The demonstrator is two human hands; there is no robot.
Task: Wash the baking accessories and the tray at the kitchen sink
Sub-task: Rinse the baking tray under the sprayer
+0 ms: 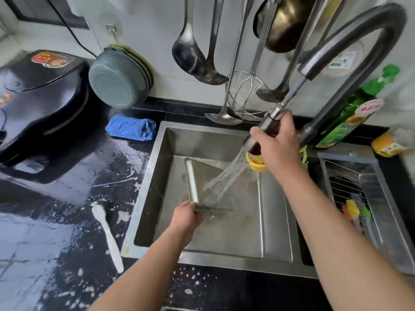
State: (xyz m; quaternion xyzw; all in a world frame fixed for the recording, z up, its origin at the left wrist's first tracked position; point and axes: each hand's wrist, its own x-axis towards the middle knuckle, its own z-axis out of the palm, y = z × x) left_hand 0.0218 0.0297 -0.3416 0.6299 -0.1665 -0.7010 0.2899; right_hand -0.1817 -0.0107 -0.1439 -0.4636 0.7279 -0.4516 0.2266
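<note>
With the left hand point(187, 215) gripping the tray's point(215, 189) near edge, tilted in the sink point(276, 221), and the right hand point(277, 144) wrapped round the spray head point(261, 134), best sweep water across every corner.

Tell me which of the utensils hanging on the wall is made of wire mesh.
The round skimmer, hanging right of the two dark ladles and just behind the sink. Its bowl is open wire mesh, while the ladles beside it have solid bowls.
</note>
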